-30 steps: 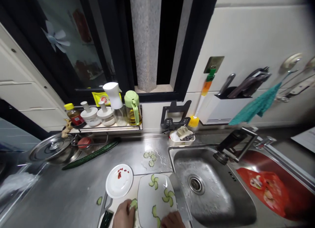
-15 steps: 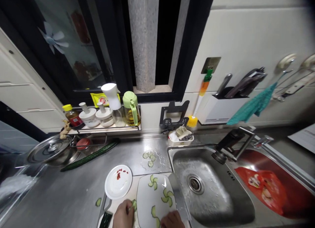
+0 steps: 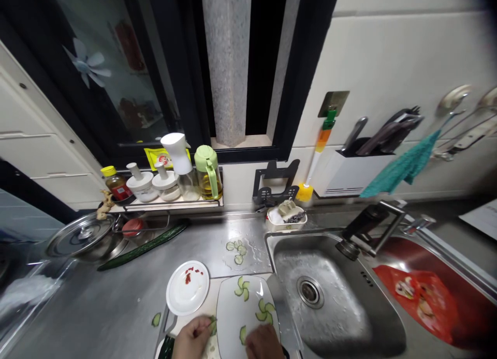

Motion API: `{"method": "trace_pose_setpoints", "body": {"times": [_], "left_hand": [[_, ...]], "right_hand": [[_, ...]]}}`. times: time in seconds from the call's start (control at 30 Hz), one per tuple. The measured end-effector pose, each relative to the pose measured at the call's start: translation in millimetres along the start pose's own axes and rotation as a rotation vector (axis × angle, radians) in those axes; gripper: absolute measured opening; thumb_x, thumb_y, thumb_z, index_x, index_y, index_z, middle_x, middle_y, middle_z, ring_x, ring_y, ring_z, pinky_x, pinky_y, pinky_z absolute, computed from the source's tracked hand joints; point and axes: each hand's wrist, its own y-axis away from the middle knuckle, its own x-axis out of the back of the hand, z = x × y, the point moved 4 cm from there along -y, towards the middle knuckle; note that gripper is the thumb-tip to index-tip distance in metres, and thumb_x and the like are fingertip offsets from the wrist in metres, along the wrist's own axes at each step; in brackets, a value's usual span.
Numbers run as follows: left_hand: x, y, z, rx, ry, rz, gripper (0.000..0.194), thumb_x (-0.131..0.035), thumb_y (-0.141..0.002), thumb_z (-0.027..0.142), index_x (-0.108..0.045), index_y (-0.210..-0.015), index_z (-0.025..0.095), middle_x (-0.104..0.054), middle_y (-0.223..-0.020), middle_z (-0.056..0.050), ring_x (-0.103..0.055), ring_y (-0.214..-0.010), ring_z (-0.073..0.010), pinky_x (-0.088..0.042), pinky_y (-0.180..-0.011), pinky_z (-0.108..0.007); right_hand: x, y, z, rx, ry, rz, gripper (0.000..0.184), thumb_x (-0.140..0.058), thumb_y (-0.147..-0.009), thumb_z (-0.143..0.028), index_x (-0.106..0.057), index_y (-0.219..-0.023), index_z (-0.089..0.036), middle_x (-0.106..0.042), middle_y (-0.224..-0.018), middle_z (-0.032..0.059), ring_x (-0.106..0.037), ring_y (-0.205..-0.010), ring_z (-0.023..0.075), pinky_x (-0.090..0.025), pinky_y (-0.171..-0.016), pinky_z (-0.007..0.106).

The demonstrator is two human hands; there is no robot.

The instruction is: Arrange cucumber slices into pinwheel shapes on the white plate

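At the bottom edge, my left hand (image 3: pixel 191 338) pinches a cucumber slice (image 3: pixel 213 325) beside the left rim of a white rectangular plate (image 3: pixel 233 310). My right hand (image 3: pixel 264 342) rests on the plate's near part, fingers curled over it; what lies under them is hidden. The plate carries pinwheel groups of cucumber slices (image 3: pixel 243 288). A knife's dark handle (image 3: pixel 167 347) lies just left of my left hand on the cutting board (image 3: pixel 182 320).
A small round plate with red bits (image 3: pixel 179 302), loose cucumber slices (image 3: pixel 236 249), a whole cucumber (image 3: pixel 143 247), a pot lid (image 3: pixel 79 234), a condiment rack (image 3: pixel 166 179), a steel sink (image 3: pixel 326 292), a faucet (image 3: pixel 368 227) and a red basin (image 3: pixel 423 292).
My right hand slid left and farther onto the plate, covering the nearest slices. My left hand shifted slightly left with its slice. The view dipped a little.
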Motion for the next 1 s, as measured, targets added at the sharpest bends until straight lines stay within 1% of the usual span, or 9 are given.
{"method": "trace_pose_setpoints", "body": {"times": [0.07, 0.17, 0.2, 0.27, 0.37, 0.5, 0.7, 0.83, 1.0], "left_hand": [[-5.4, 2.1, 7.4, -0.012, 0.124, -0.091, 0.044, -0.071, -0.058, 0.06, -0.066, -0.066, 0.017, -0.062, -0.057, 0.003, -0.051, -0.057, -0.0109, -0.041, -0.059, -0.021], [-15.2, 8.1, 26.9, -0.009, 0.243, -0.234, 0.046, -0.074, -0.057, 0.06, -0.064, -0.063, 0.016, -0.054, -0.052, 0.005, -0.041, -0.052, -0.0067, -0.033, -0.053, -0.02], [-18.7, 10.7, 34.5, 0.0, 0.269, -0.275, 0.046, -0.075, -0.056, 0.059, -0.063, -0.063, 0.015, -0.054, -0.051, 0.006, -0.04, -0.052, -0.0061, -0.032, -0.054, -0.02], [-25.7, 15.6, 48.0, 0.023, 0.326, -0.334, 0.044, -0.078, -0.056, 0.056, -0.064, -0.064, 0.015, -0.056, -0.053, 0.006, -0.043, -0.053, -0.006, -0.034, -0.056, -0.02], [-36.7, 19.5, 56.1, 0.098, 0.413, -0.367, 0.045, -0.081, -0.052, 0.053, -0.065, -0.068, 0.015, -0.059, -0.056, 0.005, -0.044, -0.052, -0.0048, -0.034, -0.055, -0.019], [-52.0, 17.9, 42.5, 0.334, 0.584, -0.334, 0.053, -0.08, -0.049, 0.059, -0.062, -0.073, 0.016, -0.053, -0.051, 0.008, -0.039, -0.042, -0.0013, -0.025, -0.044, -0.016], [-76.6, 22.8, 36.9, 0.558, 0.684, -0.484, 0.044, -0.068, -0.071, 0.057, -0.059, -0.073, 0.014, -0.053, -0.047, 0.005, -0.047, -0.038, -0.0028, -0.032, -0.04, -0.013], [-81.2, 31.7, 49.2, 0.597, 0.761, -0.534, 0.032, -0.073, -0.072, 0.041, -0.061, -0.076, 0.012, -0.057, -0.051, 0.003, -0.049, -0.04, -0.0016, -0.034, -0.041, -0.01], [-72.4, 36.9, 63.0, 0.565, 0.806, -0.512, 0.029, -0.083, -0.058, 0.021, -0.068, -0.078, 0.007, -0.058, -0.05, 0.002, -0.047, -0.041, 0.0006, -0.032, -0.041, -0.009]], "right_hand": [[5.1, -12.3, -9.6, -0.045, -0.127, -0.046, 0.02, -0.056, -0.067, -0.011, -0.065, -0.08, -0.023, -0.066, -0.081, 0.0012, -0.058, -0.083, 0.02, -0.041, -0.087, 0.035], [12.2, -30.6, -24.3, -0.115, -0.296, -0.091, 0.04, -0.056, -0.062, -0.011, -0.067, -0.099, -0.023, -0.069, -0.098, 0.0054, -0.058, -0.097, 0.0235, -0.04, -0.092, 0.037], [15.4, -35.7, -27.2, -0.164, -0.343, -0.077, 0.041, -0.056, -0.06, -0.01, -0.068, -0.098, -0.022, -0.069, -0.098, 0.006, -0.058, -0.098, 0.0236, -0.04, -0.092, 0.036], [22.1, -43.2, -30.3, -0.267, -0.424, -0.07, 0.033, -0.056, -0.059, -0.011, -0.069, -0.087, -0.021, -0.069, -0.091, 0.0056, -0.059, -0.094, 0.0225, -0.042, -0.087, 0.033], [33.2, -48.5, -31.4, -0.362, -0.53, -0.154, 0.009, -0.057, -0.064, -0.018, -0.064, -0.069, -0.021, -0.067, -0.075, 0.0015, -0.06, -0.077, 0.0177, -0.044, -0.072, 0.028], [55.4, -50.9, -29.5, -0.379, -0.654, -0.162, 0.004, -0.057, -0.064, -0.02, -0.061, -0.062, -0.02, -0.061, -0.063, -0.0023, -0.057, -0.065, 0.014, -0.04, -0.06, 0.024], [72.0, -48.7, -27.4, -0.344, -0.676, -0.231, 0.007, -0.063, -0.064, -0.025, -0.067, -0.065, -0.02, -0.062, -0.063, -0.002, -0.053, -0.062, 0.0134, -0.039, -0.059, 0.024], [71.0, -44.3, -23.2, -0.289, -0.643, -0.284, 0.007, -0.065, -0.064, -0.025, -0.069, -0.068, -0.021, -0.066, -0.069, -0.0016, -0.055, -0.066, 0.0138, -0.04, -0.063, 0.025], [76.7, -43.5, -19.2, -0.286, -0.637, -0.302, 0.008, -0.063, -0.063, -0.021, -0.07, -0.067, -0.02, -0.067, -0.069, -0.0007, -0.057, -0.067, 0.0136, -0.038, -0.061, 0.024]]}}
